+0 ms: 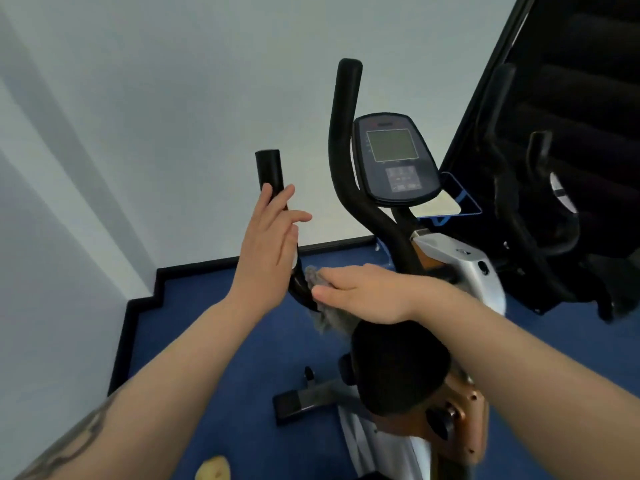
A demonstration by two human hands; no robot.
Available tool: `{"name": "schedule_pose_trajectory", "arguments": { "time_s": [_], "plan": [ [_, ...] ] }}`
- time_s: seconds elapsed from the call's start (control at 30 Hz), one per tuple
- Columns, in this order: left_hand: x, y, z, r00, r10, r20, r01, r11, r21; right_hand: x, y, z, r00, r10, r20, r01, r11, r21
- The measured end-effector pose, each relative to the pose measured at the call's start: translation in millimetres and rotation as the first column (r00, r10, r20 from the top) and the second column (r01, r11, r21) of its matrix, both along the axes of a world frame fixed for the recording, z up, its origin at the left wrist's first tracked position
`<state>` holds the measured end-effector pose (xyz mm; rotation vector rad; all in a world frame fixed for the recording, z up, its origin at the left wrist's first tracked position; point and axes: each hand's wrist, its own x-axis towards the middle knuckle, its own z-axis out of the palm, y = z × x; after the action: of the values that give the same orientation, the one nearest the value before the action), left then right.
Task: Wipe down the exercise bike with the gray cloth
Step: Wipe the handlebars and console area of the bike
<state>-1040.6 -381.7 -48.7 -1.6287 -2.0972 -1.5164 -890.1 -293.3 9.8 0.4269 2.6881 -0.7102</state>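
Gray cloth point(325, 320) 1, under flat right hand point(363, 289), left hand point(266, 244) fingers straight, 2 handlebars point(344, 133)

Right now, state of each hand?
Left hand: open, straight fingers against the black foam handlebar.
Right hand: open, flat, pressing the fluffy gray cloth.
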Motion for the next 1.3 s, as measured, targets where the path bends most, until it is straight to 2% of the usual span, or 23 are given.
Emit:
{"name": "schedule_pose_trajectory", "arguments": {
  "time_s": [0.13, 0.23, 0.27, 0.4, 0.5, 0.57, 0.73, 0.87, 1.0, 1.1, 1.2, 1.3],
  "plan": [
    [1.1, 0.5, -0.4, 0.999, -0.008, 0.039, 0.008, 1.000, 0.006, -8.2, -3.9, -7.3, 0.997, -0.045, -0.059, 0.040, 0.996, -0.078],
    [-1.7, -0.8, 1.2, 0.998, -0.036, 0.051, 0.037, 0.999, -0.014, 15.3, 16.1, 0.6, 0.999, -0.036, 0.009, 0.036, 0.924, -0.381],
    [-2.2, -1.4, 1.5, 0.998, -0.036, 0.057, 0.038, 0.999, -0.017, 20.7, 20.7, 3.5, 0.999, -0.008, 0.031, 0.020, 0.911, -0.411],
    [1.0, -0.8, 1.7, 0.997, -0.015, 0.077, 0.016, 1.000, -0.016, 2.7, 17.5, -1.7, 0.993, 0.093, -0.073, -0.099, 0.991, -0.085],
    [1.8, -1.8, 4.4, 0.997, -0.016, 0.078, 0.019, 0.999, -0.037, -9.3, 4.7, -5.4, 0.981, 0.051, -0.186, -0.063, 0.996, -0.056],
    [0.6, -3.4, 5.1, 0.998, -0.016, 0.065, 0.019, 0.999, -0.046, -4.4, 6.6, -8.5, 0.977, 0.064, -0.202, -0.063, 0.998, 0.011],
    [2.3, -3.4, 4.4, 0.998, -0.003, 0.065, 0.006, 0.999, -0.044, -4.0, 7.1, -9.1, 0.988, 0.135, -0.077, -0.133, 0.991, 0.027],
    [2.9, 0.3, 3.5, 0.995, -0.016, 0.097, 0.019, 0.999, -0.027, -21.1, 0.0, -13.2, 0.989, 0.018, -0.148, -0.027, 0.998, -0.060],
    [-0.8, -0.7, 1.6, 0.998, -0.036, 0.055, 0.037, 0.999, -0.028, -11.9, 9.4, -13.5, 0.992, 0.113, -0.057, -0.110, 0.993, 0.049],
    [-1.9, -0.9, 1.4, 0.996, -0.049, 0.068, 0.051, 0.999, -0.021, -22.6, 10.4, -8.2, 0.997, 0.069, -0.033, -0.071, 0.995, -0.067],
    [-1.9, -1.3, 2.2, 0.996, -0.050, 0.073, 0.052, 0.998, -0.023, -26.5, 3.4, -9.9, 0.996, 0.003, -0.088, -0.020, 0.980, -0.198],
    [0.6, -3.8, 5.7, 0.999, -0.037, 0.040, 0.039, 0.998, -0.053, -8.9, 11.5, -3.6, 0.993, 0.076, -0.088, -0.083, 0.993, -0.082]
  ]
}}
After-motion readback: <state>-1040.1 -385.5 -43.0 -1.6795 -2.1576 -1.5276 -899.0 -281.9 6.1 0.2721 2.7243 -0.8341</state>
